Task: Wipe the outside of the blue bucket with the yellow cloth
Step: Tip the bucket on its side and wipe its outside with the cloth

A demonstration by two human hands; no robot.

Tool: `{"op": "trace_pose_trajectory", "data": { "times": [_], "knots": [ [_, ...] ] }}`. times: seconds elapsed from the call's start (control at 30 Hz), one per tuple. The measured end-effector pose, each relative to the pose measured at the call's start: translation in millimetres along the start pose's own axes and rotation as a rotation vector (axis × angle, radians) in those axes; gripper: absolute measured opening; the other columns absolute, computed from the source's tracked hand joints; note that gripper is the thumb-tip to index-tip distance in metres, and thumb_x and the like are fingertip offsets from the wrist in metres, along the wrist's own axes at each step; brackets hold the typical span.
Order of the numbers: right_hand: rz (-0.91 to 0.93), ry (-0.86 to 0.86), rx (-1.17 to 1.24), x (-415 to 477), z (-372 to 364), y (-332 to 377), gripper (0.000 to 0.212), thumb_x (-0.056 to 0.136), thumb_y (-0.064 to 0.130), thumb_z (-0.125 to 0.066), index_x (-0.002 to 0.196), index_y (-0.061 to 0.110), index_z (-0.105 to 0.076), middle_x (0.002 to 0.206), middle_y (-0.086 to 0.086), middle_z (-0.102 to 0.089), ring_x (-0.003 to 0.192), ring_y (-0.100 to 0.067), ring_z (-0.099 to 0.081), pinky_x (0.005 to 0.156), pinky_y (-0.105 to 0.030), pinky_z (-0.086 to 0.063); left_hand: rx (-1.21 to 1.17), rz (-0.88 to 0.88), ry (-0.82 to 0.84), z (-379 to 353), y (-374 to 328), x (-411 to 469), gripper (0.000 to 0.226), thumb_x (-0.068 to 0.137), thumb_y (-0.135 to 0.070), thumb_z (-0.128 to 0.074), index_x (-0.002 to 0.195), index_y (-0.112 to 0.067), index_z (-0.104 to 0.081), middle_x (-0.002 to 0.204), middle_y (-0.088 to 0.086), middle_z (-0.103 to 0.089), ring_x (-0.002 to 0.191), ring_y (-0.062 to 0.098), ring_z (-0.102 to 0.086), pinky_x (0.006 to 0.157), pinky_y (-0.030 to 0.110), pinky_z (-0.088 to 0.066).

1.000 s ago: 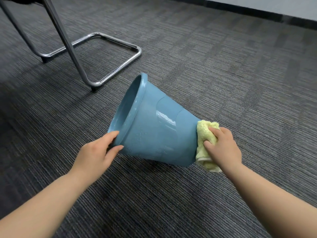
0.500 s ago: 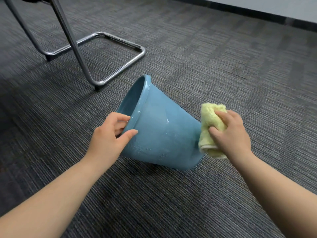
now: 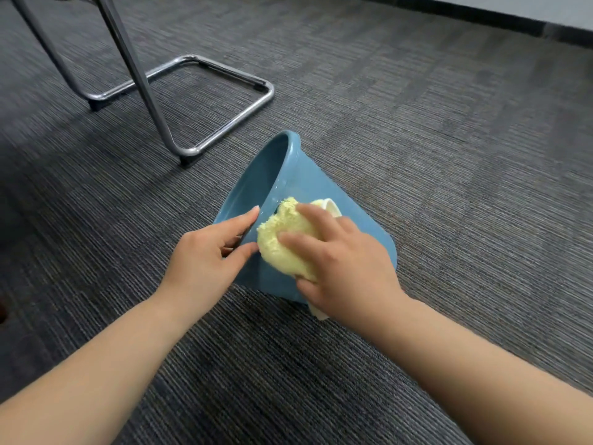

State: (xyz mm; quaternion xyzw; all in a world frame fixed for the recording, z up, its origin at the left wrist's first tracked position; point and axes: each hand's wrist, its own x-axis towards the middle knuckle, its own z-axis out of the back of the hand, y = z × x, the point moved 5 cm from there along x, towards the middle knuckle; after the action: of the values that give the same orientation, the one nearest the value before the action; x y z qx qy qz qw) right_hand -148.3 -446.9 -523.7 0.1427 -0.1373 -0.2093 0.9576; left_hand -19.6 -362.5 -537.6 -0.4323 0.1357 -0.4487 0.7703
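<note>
The blue bucket (image 3: 316, 184) lies tilted on its side on the carpet, its open mouth facing up and to the left. My left hand (image 3: 208, 255) grips the near part of its rim, thumb outside and fingers over the edge. My right hand (image 3: 343, 261) presses the bunched yellow cloth (image 3: 282, 239) against the bucket's outer wall, close to the rim and right beside my left hand. My right hand hides much of the bucket's near side and its base.
A chrome chair frame (image 3: 224, 91) stands on the grey carpet (image 3: 449, 155) behind and to the left of the bucket. A dark baseboard and wall (image 3: 481, 17) run along the far right.
My right hand has carried the cloth from the bucket's base end up to the wall near the rim. My left hand has kept its hold on the rim, and the bucket has turned more upright.
</note>
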Motion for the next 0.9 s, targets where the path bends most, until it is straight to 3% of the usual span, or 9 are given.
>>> {"op": "trace_pose_trajectory", "data": {
  "times": [0.13, 0.3, 0.43, 0.53, 0.6, 0.73, 0.83, 0.9],
  "knots": [
    [-0.115, -0.048, -0.039, 8.9, 6.8, -23.9, 0.046, 0.074, 0.031, -0.062, 0.119, 0.035, -0.051, 0.142, 0.002, -0.035, 0.11, -0.028, -0.044, 0.07, -0.033, -0.039, -0.012, -0.01, 0.024, -0.8, 1.2, 4.2, 0.061, 0.073, -0.009, -0.066, 0.095, -0.062, -0.045, 0.096, -0.031, -0.052, 0.09, -0.001, -0.058, 0.085, 0.015, -0.041],
    [-0.28, -0.158, -0.045, 10.0, 13.4, -43.2, 0.046, 0.074, 0.029, -0.062, 0.118, 0.033, -0.051, 0.142, 0.0, -0.035, 0.113, -0.03, -0.044, 0.073, -0.035, -0.043, -0.029, -0.026, 0.05, -3.6, 5.4, 2.2, 0.066, 0.074, -0.009, -0.066, 0.094, -0.068, -0.044, 0.095, -0.033, -0.054, 0.085, -0.024, -0.052, 0.085, -0.001, -0.036],
    [-0.126, -0.117, -0.044, -0.6, 0.8, -15.9, 0.055, 0.054, 0.02, -0.079, 0.107, 0.021, -0.063, 0.127, -0.017, -0.054, 0.092, -0.038, -0.059, 0.057, -0.035, -0.05, -0.043, -0.007, 0.029, -0.5, 8.7, 1.4, 0.064, 0.074, -0.009, -0.066, 0.093, -0.066, -0.046, 0.092, -0.031, -0.056, 0.082, -0.024, -0.053, 0.083, -0.001, -0.037],
    [-0.014, -0.052, -0.078, -7.0, -6.1, -6.6, 0.061, 0.041, 0.022, -0.084, 0.099, 0.019, -0.067, 0.114, -0.019, -0.063, 0.074, -0.036, -0.064, 0.049, -0.033, -0.051, -0.083, 0.01, 0.025, 1.4, 10.6, 1.4, 0.06, 0.074, -0.005, -0.065, 0.093, -0.06, -0.049, 0.092, -0.029, -0.056, 0.081, -0.025, -0.052, 0.08, -0.004, -0.036],
    [-0.041, -0.069, -0.08, -4.4, -3.8, -17.9, 0.058, 0.047, 0.024, -0.084, 0.101, 0.021, -0.066, 0.118, -0.016, -0.061, 0.078, -0.035, -0.063, 0.052, -0.034, -0.052, -0.111, 0.027, 0.021, 2.9, 12.0, 2.0, 0.058, 0.074, -0.003, -0.065, 0.093, -0.056, -0.051, 0.093, -0.027, -0.057, 0.079, -0.025, -0.053, 0.078, -0.004, -0.036],
    [-0.296, -0.107, -0.07, -7.0, -4.8, -55.7, 0.048, 0.073, 0.031, -0.065, 0.119, 0.032, -0.052, 0.141, -0.001, -0.038, 0.108, -0.03, -0.048, 0.073, -0.036, -0.045, -0.122, 0.044, -0.001, 5.2, 16.1, -0.6, 0.058, 0.073, -0.003, -0.065, 0.092, -0.055, -0.051, 0.091, -0.026, -0.057, 0.076, -0.027, -0.052, 0.075, -0.007, -0.035],
    [-0.295, -0.139, -0.052, -12.4, -6.3, -47.6, 0.048, 0.068, 0.026, -0.07, 0.114, 0.027, -0.057, 0.137, -0.007, -0.044, 0.107, -0.033, -0.051, 0.068, -0.037, -0.047, -0.111, 0.041, 0.001, 4.6, 17.6, -0.8, 0.059, 0.073, -0.004, -0.065, 0.091, -0.059, -0.051, 0.091, -0.027, -0.057, 0.077, -0.026, -0.052, 0.077, -0.005, -0.035],
    [-0.212, -0.106, -0.035, -13.7, -10.1, -30.7, 0.051, 0.055, 0.022, -0.08, 0.103, 0.022, -0.064, 0.124, -0.014, -0.057, 0.092, -0.036, -0.06, 0.054, -0.036, -0.051, -0.101, 0.047, 0.001, 4.1, 18.8, 0.6, 0.06, 0.074, -0.005, -0.065, 0.09, -0.061, -0.05, 0.091, -0.027, -0.058, 0.078, -0.025, -0.053, 0.079, -0.004, -0.036]
  ]
}}
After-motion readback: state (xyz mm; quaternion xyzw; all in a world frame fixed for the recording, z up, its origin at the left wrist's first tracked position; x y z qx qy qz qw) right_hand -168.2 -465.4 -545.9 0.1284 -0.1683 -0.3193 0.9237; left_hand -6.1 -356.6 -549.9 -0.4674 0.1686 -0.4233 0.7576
